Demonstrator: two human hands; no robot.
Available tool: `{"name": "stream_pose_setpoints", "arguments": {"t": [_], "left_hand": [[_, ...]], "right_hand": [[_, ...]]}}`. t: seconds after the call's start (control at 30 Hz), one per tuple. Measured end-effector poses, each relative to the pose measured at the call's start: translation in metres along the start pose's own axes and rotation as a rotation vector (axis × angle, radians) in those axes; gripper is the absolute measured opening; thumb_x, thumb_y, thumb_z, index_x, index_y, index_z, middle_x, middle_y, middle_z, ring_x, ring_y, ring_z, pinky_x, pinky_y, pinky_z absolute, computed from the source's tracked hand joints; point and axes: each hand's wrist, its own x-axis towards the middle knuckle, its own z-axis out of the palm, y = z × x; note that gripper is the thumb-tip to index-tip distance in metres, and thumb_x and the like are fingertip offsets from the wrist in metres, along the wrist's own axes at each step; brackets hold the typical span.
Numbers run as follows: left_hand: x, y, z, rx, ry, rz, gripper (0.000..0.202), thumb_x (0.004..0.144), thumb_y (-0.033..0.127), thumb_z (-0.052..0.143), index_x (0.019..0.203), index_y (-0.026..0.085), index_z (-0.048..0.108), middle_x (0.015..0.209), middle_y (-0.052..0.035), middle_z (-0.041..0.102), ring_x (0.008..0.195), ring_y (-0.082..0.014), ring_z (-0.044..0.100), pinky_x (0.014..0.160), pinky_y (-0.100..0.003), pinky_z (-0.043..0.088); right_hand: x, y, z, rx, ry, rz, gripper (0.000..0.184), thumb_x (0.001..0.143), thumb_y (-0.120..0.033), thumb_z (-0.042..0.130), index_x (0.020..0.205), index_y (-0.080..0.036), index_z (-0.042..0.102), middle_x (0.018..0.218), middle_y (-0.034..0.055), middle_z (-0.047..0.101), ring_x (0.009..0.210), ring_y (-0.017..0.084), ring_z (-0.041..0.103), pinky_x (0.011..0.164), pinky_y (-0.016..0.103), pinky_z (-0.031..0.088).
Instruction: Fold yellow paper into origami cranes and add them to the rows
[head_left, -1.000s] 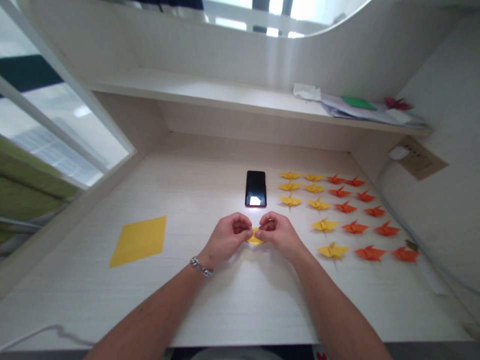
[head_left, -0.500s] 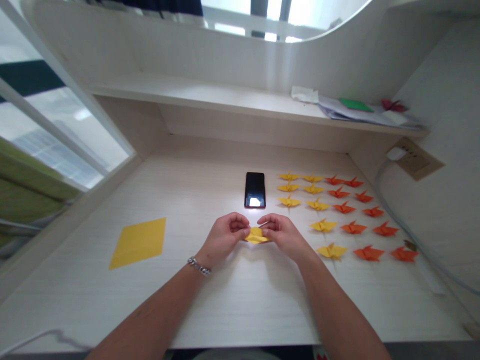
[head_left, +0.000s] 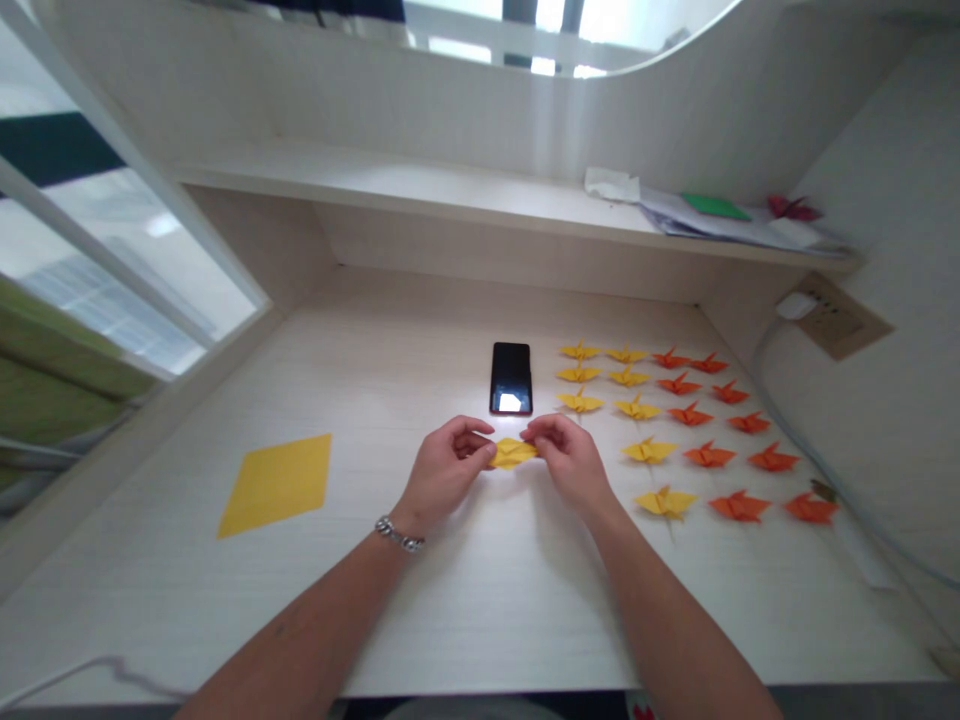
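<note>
A small piece of folded yellow paper (head_left: 514,454) is stretched between my two hands, just above the desk. My left hand (head_left: 450,462) pinches its left end between thumb and fingers. On the other side, my right hand (head_left: 571,455) grips the right end in the same way. The paper looks diamond-shaped with creases across its middle; its underside is hidden. Right of my hands stand rows of folded paper cranes, yellow ones (head_left: 649,451) nearer and orange ones (head_left: 709,456) farther right. A flat yellow paper sheet (head_left: 277,484) lies to the left.
A black phone (head_left: 511,378) lies just beyond my hands. Along the right wall a grey cable (head_left: 814,455) runs from a socket (head_left: 844,315). Papers (head_left: 739,232) lie on the shelf (head_left: 450,205) above the desk.
The folded yellow paper has been raised slightly away from me and now looks flatter, more like a diamond. Both hands moved a little with it, and the right fingers shifted on its end.
</note>
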Motion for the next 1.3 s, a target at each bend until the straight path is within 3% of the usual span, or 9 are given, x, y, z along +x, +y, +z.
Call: {"name": "stream_pose_setpoints", "arguments": {"t": [0.1, 0.23, 0.37, 0.47, 0.67, 0.77, 0.9, 1.1, 1.3], "left_hand": [[0.000, -0.003, 0.000, 0.098, 0.145, 0.069, 0.026, 0.075, 0.029, 0.068, 0.096, 0.016, 0.060, 0.078, -0.0045, 0.070, 0.075, -0.0190, 0.069, 0.068, -0.031, 0.057], [-0.007, 0.003, 0.005, 0.245, 0.228, 0.152, 0.022, 0.077, 0.032, 0.066, 0.093, 0.018, 0.064, 0.089, -0.0054, 0.070, 0.080, -0.0189, 0.068, 0.071, -0.029, 0.056], [-0.015, 0.011, 0.014, 0.350, 0.076, 0.216, 0.019, 0.082, 0.030, 0.060, 0.096, 0.020, 0.069, 0.097, -0.0049, 0.071, 0.087, -0.0187, 0.066, 0.077, -0.028, 0.054], [-0.017, 0.011, 0.016, 0.351, 0.008, 0.225, 0.019, 0.083, 0.027, 0.058, 0.097, 0.021, 0.070, 0.099, -0.0047, 0.070, 0.088, -0.0185, 0.066, 0.077, -0.027, 0.053], [-0.009, 0.012, 0.002, 0.440, 0.209, 0.215, 0.023, 0.076, 0.033, 0.067, 0.095, 0.020, 0.068, 0.092, -0.0048, 0.067, 0.076, -0.0160, 0.062, 0.065, -0.025, 0.052], [-0.006, 0.013, -0.001, 0.340, 0.094, 0.193, 0.024, 0.075, 0.034, 0.068, 0.095, 0.020, 0.069, 0.103, -0.0072, 0.066, 0.088, -0.0188, 0.063, 0.070, -0.026, 0.053], [-0.004, 0.013, 0.001, 0.233, -0.103, 0.062, 0.020, 0.076, 0.033, 0.066, 0.086, 0.016, 0.071, 0.085, -0.0068, 0.071, 0.078, -0.0184, 0.065, 0.071, -0.027, 0.053], [-0.004, 0.014, 0.002, 0.132, -0.116, -0.010, 0.017, 0.074, 0.028, 0.068, 0.083, 0.015, 0.069, 0.080, -0.0055, 0.069, 0.069, -0.0157, 0.064, 0.064, -0.026, 0.053], [-0.005, 0.016, 0.004, 0.040, -0.143, -0.048, 0.010, 0.070, 0.022, 0.068, 0.077, 0.015, 0.067, 0.074, -0.0028, 0.067, 0.065, -0.0144, 0.062, 0.059, -0.025, 0.053]], "right_hand": [[-0.005, -0.001, 0.009, -0.199, 0.211, -0.128, 0.015, 0.081, -0.025, 0.056, 0.088, -0.020, 0.067, 0.089, 0.0060, 0.067, 0.083, 0.020, 0.062, 0.079, 0.034, 0.049], [-0.009, 0.001, 0.027, -0.022, 0.021, -0.020, 0.024, 0.080, -0.032, 0.062, 0.100, -0.021, 0.070, 0.102, 0.0076, 0.069, 0.091, 0.021, 0.064, 0.081, 0.033, 0.051], [-0.007, 0.004, 0.034, 0.255, -0.041, 0.097, 0.030, 0.079, -0.041, 0.063, 0.098, -0.019, 0.070, 0.098, 0.0075, 0.071, 0.091, 0.022, 0.065, 0.083, 0.035, 0.050], [-0.002, 0.006, 0.028, 0.295, -0.005, 0.136, 0.030, 0.075, -0.041, 0.067, 0.091, -0.017, 0.070, 0.086, 0.0068, 0.072, 0.079, 0.020, 0.066, 0.076, 0.033, 0.052], [0.000, 0.009, 0.018, 0.130, -0.036, 0.184, 0.026, 0.074, -0.039, 0.068, 0.082, -0.015, 0.069, 0.068, 0.0048, 0.067, 0.057, 0.015, 0.062, 0.058, 0.027, 0.050], [-0.002, 0.006, 0.016, 0.097, -0.108, 0.187, 0.025, 0.075, -0.039, 0.067, 0.081, -0.014, 0.069, 0.071, 0.0054, 0.068, 0.057, 0.014, 0.062, 0.056, 0.026, 0.049], [-0.004, 0.001, 0.013, 0.079, -0.204, 0.192, 0.024, 0.074, -0.038, 0.067, 0.080, -0.015, 0.071, 0.073, 0.0055, 0.069, 0.059, 0.015, 0.062, 0.059, 0.027, 0.050], [-0.002, 0.001, 0.012, 0.134, -0.119, 0.199, 0.021, 0.065, -0.030, 0.073, 0.079, -0.015, 0.072, 0.073, 0.0055, 0.070, 0.064, 0.017, 0.063, 0.060, 0.029, 0.052], [-0.005, -0.005, 0.013, 0.166, -0.134, 0.201, 0.017, 0.063, -0.026, 0.074, 0.076, -0.016, 0.074, 0.066, 0.0040, 0.070, 0.058, 0.015, 0.061, 0.056, 0.027, 0.049]]}}
